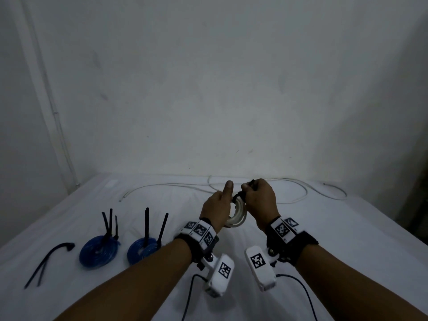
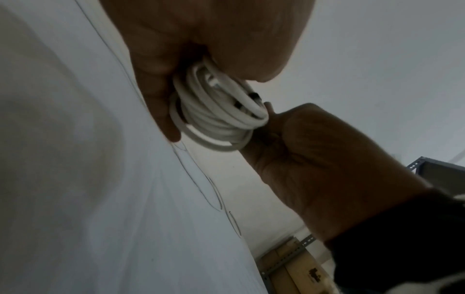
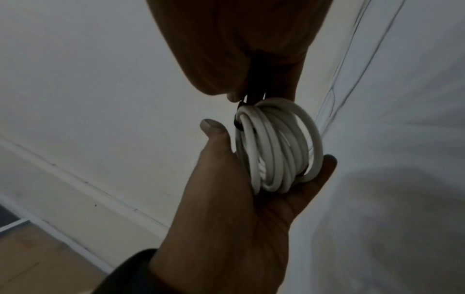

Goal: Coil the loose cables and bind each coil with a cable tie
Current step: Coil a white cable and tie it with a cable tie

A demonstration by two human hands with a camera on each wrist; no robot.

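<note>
A white cable coil (image 1: 238,217) is held above the bed between both hands. My left hand (image 1: 218,206) grips the coil from the left, fingers wrapped round its loops (image 2: 216,117) and thumb pointing up. My right hand (image 1: 258,198) pinches a black cable tie (image 1: 238,195) that loops round the top of the coil; the tie's tail sticks out above my knuckles. In the right wrist view the coil (image 3: 276,147) rests in my left palm (image 3: 226,208), with the black tie (image 3: 237,123) at its upper left under my right fingers (image 3: 239,59).
Two blue cable coils (image 1: 99,251) (image 1: 141,250) lie on the white sheet (image 1: 347,239) at the left, each with black ties standing up. Loose black ties (image 1: 46,258) lie further left. A loose white cable (image 1: 301,193) snakes along the far edge by the wall.
</note>
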